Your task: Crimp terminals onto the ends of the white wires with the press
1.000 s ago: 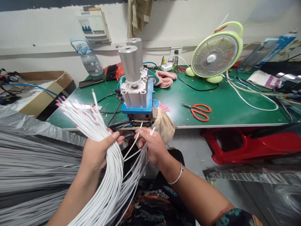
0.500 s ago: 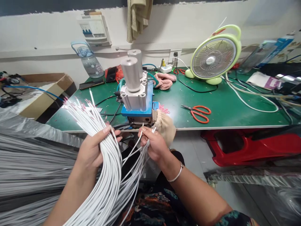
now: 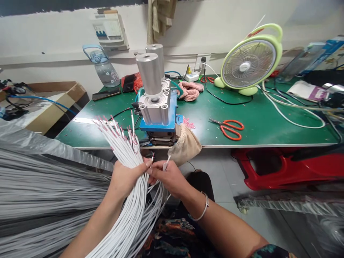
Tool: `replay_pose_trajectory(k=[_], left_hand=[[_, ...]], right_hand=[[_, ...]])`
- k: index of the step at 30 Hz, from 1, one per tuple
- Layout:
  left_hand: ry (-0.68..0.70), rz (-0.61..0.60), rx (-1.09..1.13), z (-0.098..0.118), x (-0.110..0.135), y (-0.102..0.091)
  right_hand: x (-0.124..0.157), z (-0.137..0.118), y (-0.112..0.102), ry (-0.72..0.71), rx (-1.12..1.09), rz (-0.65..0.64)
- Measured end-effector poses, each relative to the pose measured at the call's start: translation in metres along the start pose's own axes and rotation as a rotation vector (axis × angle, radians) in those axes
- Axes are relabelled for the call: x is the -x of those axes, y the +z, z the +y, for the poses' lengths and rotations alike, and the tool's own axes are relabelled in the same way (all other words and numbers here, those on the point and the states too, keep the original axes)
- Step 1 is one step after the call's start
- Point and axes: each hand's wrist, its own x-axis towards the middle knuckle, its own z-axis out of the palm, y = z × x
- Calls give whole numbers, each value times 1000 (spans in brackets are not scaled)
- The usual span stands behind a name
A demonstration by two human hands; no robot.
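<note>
My left hand (image 3: 125, 178) is closed round a thick bundle of white wires (image 3: 122, 141) whose stripped, pink-tipped ends fan up and left. My right hand (image 3: 169, 177) is right beside it, fingers pinched on a few separate white wires (image 3: 166, 163) that stick up between them. Both hands touch, just below the front edge of the green table (image 3: 258, 125). Directly ahead stands a blue-based pneumatic press (image 3: 157, 107) with two silver cylinders. A beige cloth bag (image 3: 186, 145) hangs off its right side.
Red-handled scissors (image 3: 228, 128) lie right of the press. A green fan (image 3: 251, 62), water jug (image 3: 103, 68), phone (image 3: 106, 94), pink cloth (image 3: 189, 89) and cables sit farther back. A large mass of grey-white wires in plastic (image 3: 40, 182) fills the left. A red stool (image 3: 290, 166) lies under the table.
My right hand pulled back from the press front and came down to meet my left hand. The wire bundle tilted more upright and shifted right.
</note>
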Motion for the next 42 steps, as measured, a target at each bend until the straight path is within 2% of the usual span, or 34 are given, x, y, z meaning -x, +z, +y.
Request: replay_pose_trajectory(k=[3,7,11,15,20,27,30,35,42], left_hand=[[-4,-9,139,6,-1,-1],[-62,63,418,25,-8,-2],[10,99,535,43,-14,2],[77,108,574,54,-20,9],[91,134,586,56,-25,12],[-14,120,574,44,-27,5],[-41,119,566,42,-26,4],[-6,133,574,47,-28,6],[18,185,582,58,-29,12]], right_hand=[[-2,-3,2,-58,-37,99],[-7,-15,0,-107,-143,280],[-14,-25,0,-114,-290,343],[-21,-29,-1,-113,-339,391],[-29,-25,-6,-172,-330,387],[-18,-18,-12,-235,-121,298],[-13,-19,-14,-184,-101,272],[-14,-30,-13,-37,-238,248],[-20,-33,-12,-33,-259,318]])
